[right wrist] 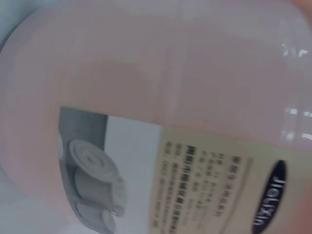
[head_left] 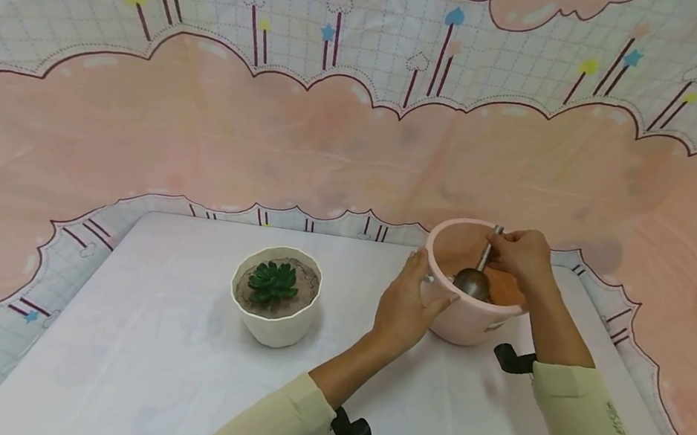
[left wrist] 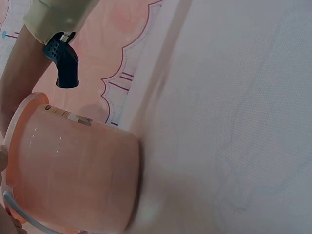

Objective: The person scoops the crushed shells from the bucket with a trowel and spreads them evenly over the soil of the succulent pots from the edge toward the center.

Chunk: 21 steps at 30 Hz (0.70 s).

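A pink bucket (head_left: pixel 463 327) stands toward the back right, tilted a little toward me in the head view. My left hand (head_left: pixel 404 307) holds it by the near left of its rim, thumb along the front and fingers up the left side. Inside the bucket is the round metal bowl of a ladle (head_left: pixel 472 284). My right hand (head_left: pixel 523 259) grips the ladle's handle above the right side of the rim. The bucket's wall and printed label (right wrist: pixel 195 180) fill the right wrist view, where the hand itself is out of sight.
Left of the bucket stands a white pot (head_left: pixel 278 329) with grey-brown soil and a green succulent (head_left: pixel 273 281). Both are on a white-covered table (head_left: pixel 163 370). A patterned cloth (head_left: pixel 266 137) hangs behind. A grey bucket handle (left wrist: pixel 24 214) curves down the bucket's side.
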Available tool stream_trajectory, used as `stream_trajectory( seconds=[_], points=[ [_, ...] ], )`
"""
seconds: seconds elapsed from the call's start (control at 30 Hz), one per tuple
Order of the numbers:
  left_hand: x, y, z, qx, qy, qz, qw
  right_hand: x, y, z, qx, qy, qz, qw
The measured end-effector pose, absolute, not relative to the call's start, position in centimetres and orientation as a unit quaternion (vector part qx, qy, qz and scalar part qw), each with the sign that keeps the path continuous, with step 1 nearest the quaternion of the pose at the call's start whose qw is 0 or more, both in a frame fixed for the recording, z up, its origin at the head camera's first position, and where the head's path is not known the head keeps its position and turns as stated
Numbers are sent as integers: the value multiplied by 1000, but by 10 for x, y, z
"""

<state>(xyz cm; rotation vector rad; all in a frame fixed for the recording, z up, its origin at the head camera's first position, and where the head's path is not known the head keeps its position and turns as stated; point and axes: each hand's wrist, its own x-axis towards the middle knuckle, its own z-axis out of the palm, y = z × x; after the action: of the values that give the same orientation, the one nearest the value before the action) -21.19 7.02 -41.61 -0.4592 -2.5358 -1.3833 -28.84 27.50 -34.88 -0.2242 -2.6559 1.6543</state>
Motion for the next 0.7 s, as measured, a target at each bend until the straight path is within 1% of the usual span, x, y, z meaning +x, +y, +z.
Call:
stream_trajectory(
  seconds=[0.3, 0.43, 0.53, 0.7],
  points=[
    [-213, 71, -416, -157, -862, -468, 117, -278, 275, -334, -14, -857, 514, -26],
    [-212, 71, -415, -155, -861, -470, 116, -271, 276, -322, -7, -868, 496, -21],
    [-212, 72, -414, -150, -863, -470, 114, -268, 278, -315, -9, -868, 496, 7],
    [-212, 72, -414, -150, -861, -470, 120, -265, 282, -309, -22, -859, 502, 98]
  ],
)
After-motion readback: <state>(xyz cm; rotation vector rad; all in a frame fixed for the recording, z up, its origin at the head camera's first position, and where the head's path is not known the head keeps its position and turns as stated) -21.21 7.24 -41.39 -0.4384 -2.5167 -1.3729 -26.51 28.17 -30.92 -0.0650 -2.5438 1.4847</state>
